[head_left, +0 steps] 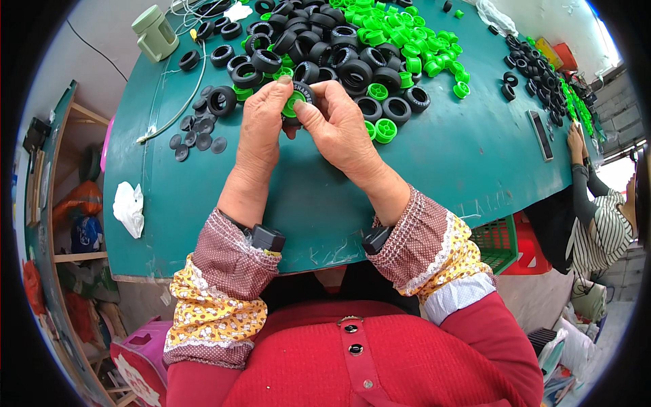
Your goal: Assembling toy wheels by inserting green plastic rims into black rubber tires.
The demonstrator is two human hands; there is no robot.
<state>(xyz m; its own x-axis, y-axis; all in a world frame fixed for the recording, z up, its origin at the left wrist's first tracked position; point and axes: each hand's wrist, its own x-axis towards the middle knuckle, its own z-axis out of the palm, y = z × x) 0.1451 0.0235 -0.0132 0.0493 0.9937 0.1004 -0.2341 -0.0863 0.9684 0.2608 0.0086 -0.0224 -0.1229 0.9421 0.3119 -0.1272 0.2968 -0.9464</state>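
Both my hands are closed around one small black toy tyre with a bright green wheel hub in its middle. My left hand grips it from the left, the thumb at its upper edge. My right hand holds the other side, its thumb pressed on the hub's face. The tyre is just above the green table, at the near edge of the heap. My fingers hide its lower side, so how deep the hub sits I cannot tell.
A heap of black tyres and green hubs lies beyond my hands. Black discs and a white cable are on the left, near a pale green mug. At the far right a co-worker's hand reaches toward another pile.
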